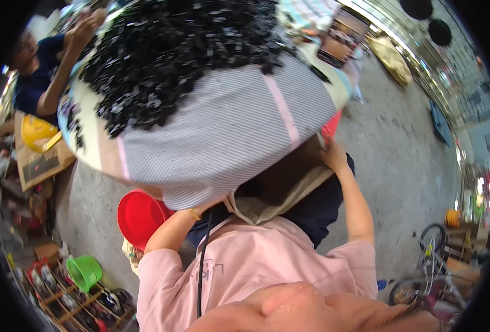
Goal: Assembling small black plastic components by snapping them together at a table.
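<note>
A round table covered with a grey striped cloth point(228, 122) stands before me, bearing a big heap of small black pieces point(184, 50). Between its edge and my lap, a beige sack point(294, 193) gapes with a dark inside. My right hand point(334, 154) is closed on the sack's rim at the right, beside something red point(331, 125) under the table edge. At the left end of the sack's mouth, my left hand point(214, 203) reaches under the hanging cloth. Its fingers are hidden there, so its grip does not show.
A red bucket point(140, 218) stands by my left arm, a green basket point(84, 273) farther left near a wooden rack. Another person point(40, 77) works at the table's left side. A phone point(343, 36) stands at the far right of the table. A bicycle point(430, 271) is at lower right.
</note>
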A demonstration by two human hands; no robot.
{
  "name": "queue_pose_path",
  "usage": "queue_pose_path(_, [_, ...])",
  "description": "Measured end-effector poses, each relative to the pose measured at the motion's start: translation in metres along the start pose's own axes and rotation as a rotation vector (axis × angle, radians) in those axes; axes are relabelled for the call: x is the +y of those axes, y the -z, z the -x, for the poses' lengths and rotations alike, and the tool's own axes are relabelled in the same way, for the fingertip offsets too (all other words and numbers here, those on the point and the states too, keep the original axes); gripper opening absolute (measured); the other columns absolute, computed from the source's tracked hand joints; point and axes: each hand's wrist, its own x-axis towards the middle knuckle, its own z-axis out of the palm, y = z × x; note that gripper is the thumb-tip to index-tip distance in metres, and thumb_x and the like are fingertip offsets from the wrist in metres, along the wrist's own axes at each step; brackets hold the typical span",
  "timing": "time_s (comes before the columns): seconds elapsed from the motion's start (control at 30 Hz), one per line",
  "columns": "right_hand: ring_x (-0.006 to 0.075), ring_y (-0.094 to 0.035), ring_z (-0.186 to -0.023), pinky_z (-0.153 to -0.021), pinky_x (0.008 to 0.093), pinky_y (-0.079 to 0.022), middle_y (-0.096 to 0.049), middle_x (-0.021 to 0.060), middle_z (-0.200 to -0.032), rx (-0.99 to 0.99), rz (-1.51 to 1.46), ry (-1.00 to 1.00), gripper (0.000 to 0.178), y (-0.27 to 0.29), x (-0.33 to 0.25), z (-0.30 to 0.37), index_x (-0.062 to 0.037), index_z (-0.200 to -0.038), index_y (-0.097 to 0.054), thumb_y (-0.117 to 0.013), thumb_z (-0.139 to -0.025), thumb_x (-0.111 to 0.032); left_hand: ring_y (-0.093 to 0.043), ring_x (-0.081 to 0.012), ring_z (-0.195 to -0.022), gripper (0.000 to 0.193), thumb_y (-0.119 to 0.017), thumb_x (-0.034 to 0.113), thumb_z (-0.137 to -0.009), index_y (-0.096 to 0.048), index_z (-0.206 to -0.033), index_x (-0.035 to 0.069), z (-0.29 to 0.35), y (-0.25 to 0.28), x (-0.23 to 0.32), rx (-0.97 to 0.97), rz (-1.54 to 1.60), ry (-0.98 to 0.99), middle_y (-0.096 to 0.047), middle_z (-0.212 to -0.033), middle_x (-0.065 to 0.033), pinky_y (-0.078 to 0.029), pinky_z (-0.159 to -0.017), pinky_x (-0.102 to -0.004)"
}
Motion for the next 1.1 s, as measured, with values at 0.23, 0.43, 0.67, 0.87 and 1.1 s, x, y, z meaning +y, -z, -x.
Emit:
queue_pose_path(0.23, [0.0405, -0.058, -0.088, -0.074, 0.0481, -0.046, -0.060, 0.0247, -0.093, -0.081, 0.036, 0.081, 0.052, 0.024, -0.069, 0.037, -0.0036, -0.120, -0.045, -0.060, -0.074, -0.024, -0.057, -0.0313, -0.098, 0.038, -0.057, 0.021, -0.085, -0.051, -0.119, 0.004, 0.069, 0.106, 0.066, -0.533, 0.099, -0.223, -0.060, -0.106, -0.0158, -0.045, -0.083, -0.0381])
queue_pose_path(0.43, [0.0411, -0.053, -0.100, -0.077, 0.0457, -0.047, -0.053, 0.0246, -0.114, -0.042, 0.096, 0.118, 0.063, 0.022, -0.074, 0.028, -0.0023, -0.126, -0.043, -0.065, -0.076, -0.035, -0.059, -0.0247, -0.069, 0.026, -0.062, 0.018, -0.081, -0.061, -0.100, 0.000, 0.068, 0.235, 0.008, 1.023, -0.516, 0.257, -0.063, -0.082, -0.0118, -0.048, -0.067, -0.0341])
queue_pose_path(0.67, [0.0384, -0.054, -0.095, -0.079, 0.0437, -0.047, -0.054, 0.0192, -0.114, 0.235, -0.018, 0.301, 0.044, 0.073, -0.113, 0.057, -0.0011, -0.109, -0.054, -0.068, -0.071, -0.019, -0.059, -0.0352, -0.085, 0.018, -0.059, 0.010, -0.079, -0.059, -0.094, 0.001, 0.056, 0.277, -0.073, 1.073, -0.964, 0.437, -0.061, -0.091, -0.0183, -0.047, -0.075, -0.0417])
queue_pose_path(0.87, [0.0103, -0.057, -0.070, -0.066, 0.0219, -0.048, -0.060, 0.0103, -0.095, -0.274, -1.187, 0.327, 0.044, 0.090, -0.150, 0.082, 0.0002, -0.127, -0.042, -0.055, -0.086, -0.007, -0.060, -0.0153, -0.071, 0.032, -0.059, -0.014, -0.068, -0.063, -0.096, 0.002, -0.018, 0.152, 0.093, 0.647, -0.277, -0.350, -0.064, -0.091, -0.0080, -0.048, -0.063, -0.0257])
queue_pose_path(1.1, [0.0148, -0.062, -0.072, -0.063, 0.0257, -0.051, -0.062, 0.0101, -0.086, -0.067, -1.259, 0.405, 0.024, 0.089, -0.162, 0.081, 0.0036, -0.109, -0.051, -0.050, -0.085, 0.006, -0.056, -0.0199, -0.082, 0.037, -0.057, 0.015, -0.074, -0.050, -0.108, 0.003, -0.079, 0.054, 0.144, 0.020, -0.513, -0.941, -0.054, -0.097, -0.0078, -0.046, -0.070, -0.0305])
